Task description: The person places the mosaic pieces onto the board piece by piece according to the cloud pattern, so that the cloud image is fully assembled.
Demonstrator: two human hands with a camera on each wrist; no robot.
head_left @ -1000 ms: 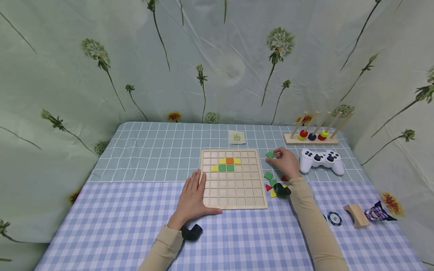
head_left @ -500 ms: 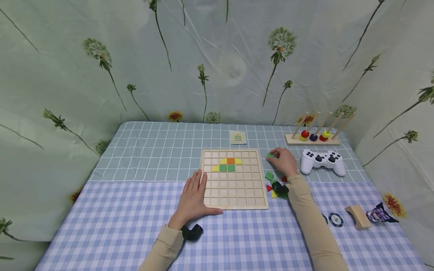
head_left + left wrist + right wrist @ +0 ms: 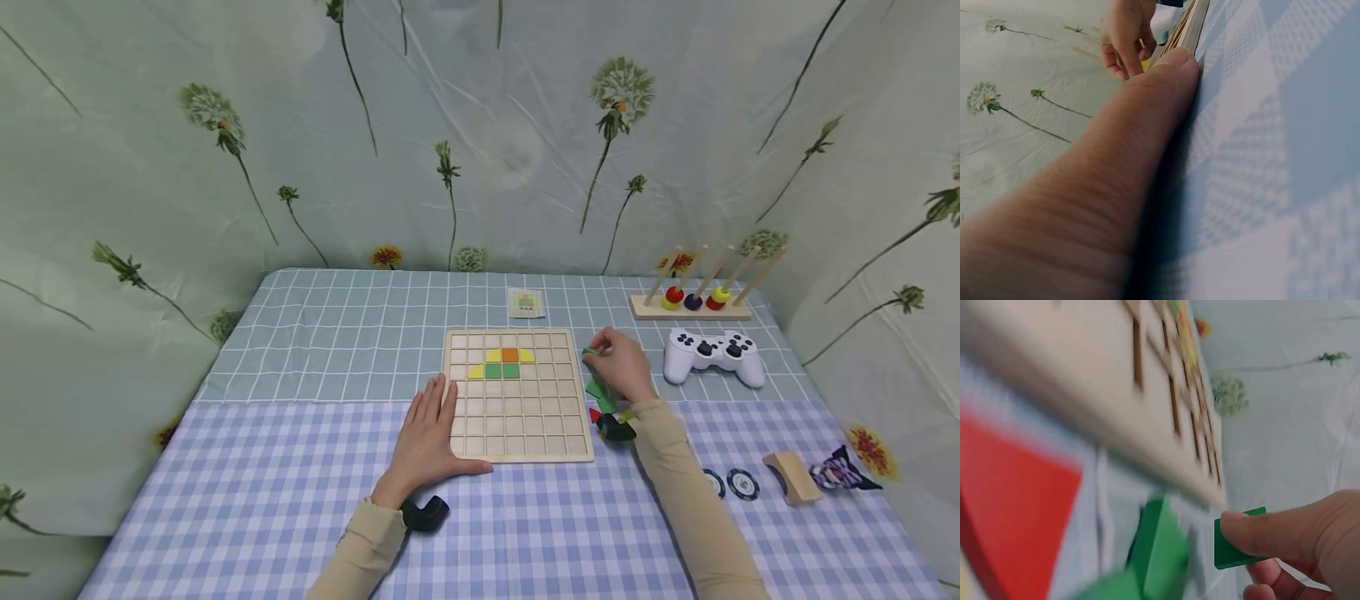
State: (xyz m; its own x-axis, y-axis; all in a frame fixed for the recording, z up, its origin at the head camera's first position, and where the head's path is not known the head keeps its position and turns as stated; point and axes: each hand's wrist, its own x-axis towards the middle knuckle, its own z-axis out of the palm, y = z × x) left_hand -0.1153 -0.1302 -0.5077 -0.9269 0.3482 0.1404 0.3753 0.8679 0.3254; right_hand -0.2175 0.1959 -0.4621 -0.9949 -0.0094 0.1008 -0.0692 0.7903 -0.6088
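Observation:
A wooden grid board (image 3: 517, 433) lies in the middle of the table, with yellow, orange and green tiles (image 3: 501, 363) set in its upper rows. My left hand (image 3: 427, 437) lies flat at the board's lower left corner, thumb against its front edge (image 3: 1188, 31). My right hand (image 3: 618, 367) hovers just right of the board and pinches a green square tile (image 3: 1235, 547) between thumb and fingers. Loose green and red tiles (image 3: 600, 404) lie under that hand, blurred in the right wrist view.
A white game controller (image 3: 712, 354) sits right of the hand. A wooden peg rack with coloured rings (image 3: 690, 300) stands at the back right. A small card (image 3: 525, 303) lies behind the board. Poker chips (image 3: 738, 483), a wooden block (image 3: 787, 477) and a small figure (image 3: 840, 471) lie at the right.
My right hand has moved left and slightly nearer with the green tile, closer to the board's right edge. The left hand has stayed put.

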